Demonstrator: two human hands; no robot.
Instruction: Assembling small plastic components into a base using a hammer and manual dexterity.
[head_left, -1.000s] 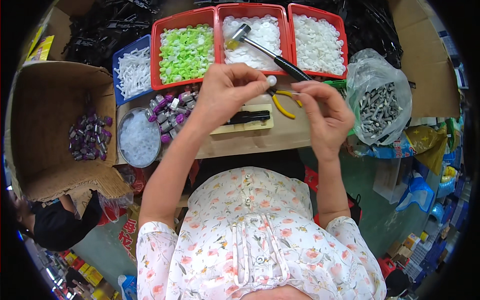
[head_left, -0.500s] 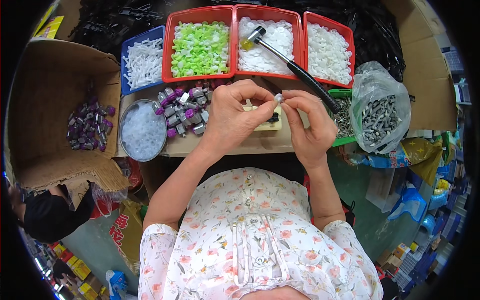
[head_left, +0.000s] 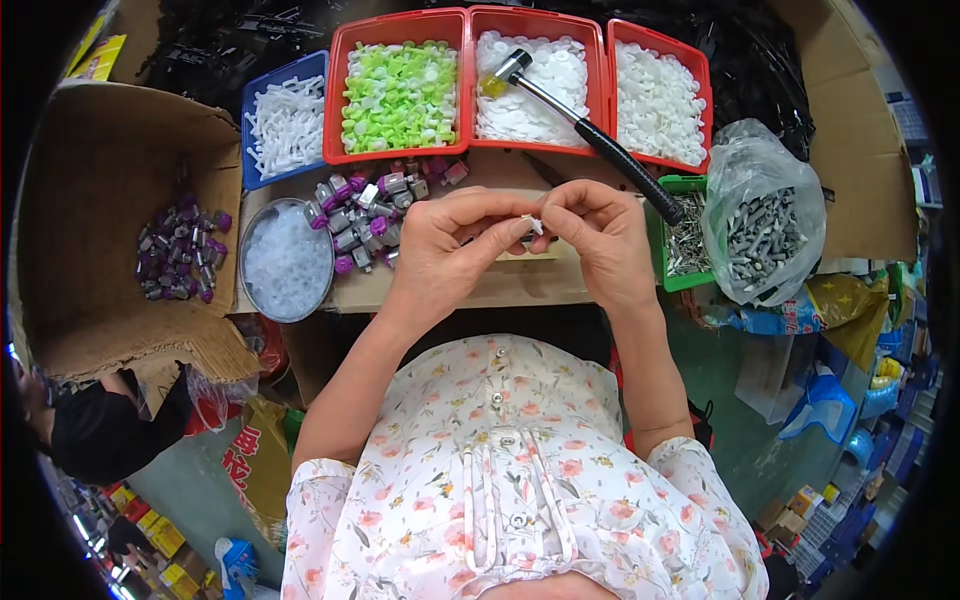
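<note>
Over the near side of the work table, my left hand (head_left: pixel 455 245) and my right hand (head_left: pixel 600 240) meet at the fingertips. Between them they pinch a small white plastic part (head_left: pixel 534 226); the fingers hide much of it. Beneath the hands a cream block (head_left: pixel 532 254) shows only in part. Left of my left hand lies a heap of small grey metal-like pieces with purple ends (head_left: pixel 362 218). A hammer (head_left: pixel 590 130) with a black grip rests slantwise over the red bins, its handle end close to my right hand.
Red bins hold green-and-white caps (head_left: pixel 400 100), white discs (head_left: pixel 545 105) and white pieces (head_left: pixel 655 105). A blue bin (head_left: pixel 250 165) has white pins. Nearby are a round tin (head_left: pixel 245 285), a cardboard box (head_left: pixel 90 330), a green tray (head_left: pixel 690 280) and a plastic bag (head_left: pixel 765 225).
Both hands have come lower and closer together, with the white part now slightly nearer me and to the left. More of the cream block is covered by the hands.
</note>
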